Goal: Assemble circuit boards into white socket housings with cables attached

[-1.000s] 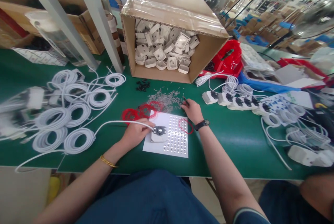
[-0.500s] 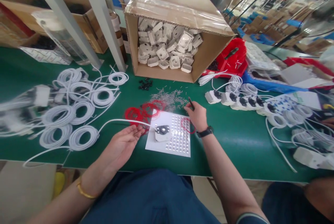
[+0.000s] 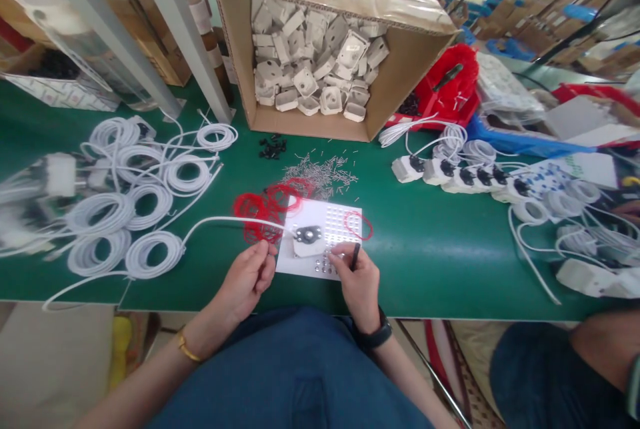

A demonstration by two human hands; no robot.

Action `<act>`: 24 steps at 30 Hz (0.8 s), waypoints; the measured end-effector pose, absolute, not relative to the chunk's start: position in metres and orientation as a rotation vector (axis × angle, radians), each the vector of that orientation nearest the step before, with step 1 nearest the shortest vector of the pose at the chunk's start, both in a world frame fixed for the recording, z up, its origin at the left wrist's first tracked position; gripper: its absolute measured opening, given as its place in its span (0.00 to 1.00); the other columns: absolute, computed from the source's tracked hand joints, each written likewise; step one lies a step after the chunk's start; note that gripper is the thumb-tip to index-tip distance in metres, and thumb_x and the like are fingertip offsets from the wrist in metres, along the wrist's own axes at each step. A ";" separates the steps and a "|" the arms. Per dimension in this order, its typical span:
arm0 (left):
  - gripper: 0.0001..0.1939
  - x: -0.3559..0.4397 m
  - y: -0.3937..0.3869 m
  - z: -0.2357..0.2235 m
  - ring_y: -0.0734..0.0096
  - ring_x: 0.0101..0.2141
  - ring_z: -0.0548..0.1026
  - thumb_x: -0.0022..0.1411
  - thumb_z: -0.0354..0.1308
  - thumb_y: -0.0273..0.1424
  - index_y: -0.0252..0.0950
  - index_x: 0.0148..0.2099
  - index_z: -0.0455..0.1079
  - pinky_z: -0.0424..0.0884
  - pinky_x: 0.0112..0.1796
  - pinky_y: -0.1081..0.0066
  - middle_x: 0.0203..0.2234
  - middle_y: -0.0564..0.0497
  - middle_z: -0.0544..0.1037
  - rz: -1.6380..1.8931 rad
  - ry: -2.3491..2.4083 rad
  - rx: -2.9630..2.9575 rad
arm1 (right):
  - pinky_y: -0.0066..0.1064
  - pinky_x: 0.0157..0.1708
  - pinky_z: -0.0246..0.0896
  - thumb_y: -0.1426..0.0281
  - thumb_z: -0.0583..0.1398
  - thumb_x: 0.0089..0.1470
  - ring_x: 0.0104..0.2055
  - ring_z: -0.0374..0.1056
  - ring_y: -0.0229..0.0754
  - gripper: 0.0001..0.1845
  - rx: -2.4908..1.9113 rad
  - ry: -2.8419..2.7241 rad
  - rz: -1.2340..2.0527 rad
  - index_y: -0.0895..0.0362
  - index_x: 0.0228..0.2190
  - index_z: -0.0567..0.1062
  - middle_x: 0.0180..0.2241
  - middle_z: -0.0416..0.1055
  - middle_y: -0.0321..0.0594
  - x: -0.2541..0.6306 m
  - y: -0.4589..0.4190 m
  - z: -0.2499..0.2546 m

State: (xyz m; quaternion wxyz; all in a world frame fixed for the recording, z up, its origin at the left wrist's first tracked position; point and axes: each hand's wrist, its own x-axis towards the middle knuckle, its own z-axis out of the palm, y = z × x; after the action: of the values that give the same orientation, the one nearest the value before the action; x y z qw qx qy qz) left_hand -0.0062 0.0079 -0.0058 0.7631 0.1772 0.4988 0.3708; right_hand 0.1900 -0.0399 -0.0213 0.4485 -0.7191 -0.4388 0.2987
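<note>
- White thin cable runs rightward.
- Left hand: fingers curled together, contents unclear.
- Black-topped white plastic box on white card, between both hands, cable at its left.
- Right hand, nearer, beside the box's right side: fingers closed around a slim black tool.

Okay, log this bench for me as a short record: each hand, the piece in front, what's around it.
Left hand: fingers curled, near the loose red wire; anything pinched is too small to tell
Right hand: holds a dark pen-like tool, fingertips over the white sheet
Centre piece: white housing with black fitting, lying on the sheet, white cable running left
On sheet: rows of small silver dots
Beyond sheet: scattered metal pins
Behind: cardboard box of white housings
</note>
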 end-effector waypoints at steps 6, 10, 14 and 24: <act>0.10 -0.011 0.001 0.000 0.83 0.19 0.61 0.55 0.60 0.30 0.28 0.38 0.70 0.58 0.20 0.82 0.18 0.56 0.65 0.803 1.048 0.383 | 0.26 0.24 0.56 0.70 0.59 0.51 0.22 0.59 0.35 0.04 -1.788 -1.279 0.605 0.57 0.28 0.73 0.23 0.68 0.33 0.188 -0.040 -0.020; 0.12 -0.013 0.002 0.007 0.82 0.22 0.65 0.56 0.56 0.20 0.26 0.43 0.71 0.64 0.24 0.81 0.22 0.52 0.69 0.818 1.082 0.288 | 0.27 0.26 0.57 0.71 0.57 0.52 0.23 0.62 0.36 0.03 -1.793 -1.412 0.543 0.57 0.28 0.72 0.24 0.70 0.34 0.186 -0.038 -0.023; 0.10 -0.014 0.002 0.013 0.79 0.25 0.70 0.58 0.51 0.16 0.25 0.42 0.70 0.69 0.27 0.79 0.27 0.46 0.73 0.879 1.151 0.136 | 0.28 0.31 0.59 0.74 0.54 0.54 0.29 0.66 0.38 0.05 -1.716 -1.637 0.478 0.56 0.28 0.70 0.27 0.71 0.37 0.187 -0.035 -0.020; 0.09 -0.016 0.001 0.012 0.78 0.23 0.73 0.57 0.51 0.15 0.27 0.38 0.68 0.71 0.26 0.79 0.25 0.47 0.75 0.876 1.133 0.115 | 0.28 0.29 0.61 0.75 0.54 0.53 0.28 0.66 0.39 0.06 -1.759 -1.655 0.439 0.55 0.27 0.69 0.25 0.69 0.36 0.182 -0.035 -0.016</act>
State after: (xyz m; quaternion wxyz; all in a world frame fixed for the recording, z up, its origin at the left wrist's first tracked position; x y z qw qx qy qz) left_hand -0.0162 0.0008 0.0117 0.7528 0.0526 0.5190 0.4015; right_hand 0.1821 -0.0349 -0.0156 0.3368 -0.6747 -0.6348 0.1684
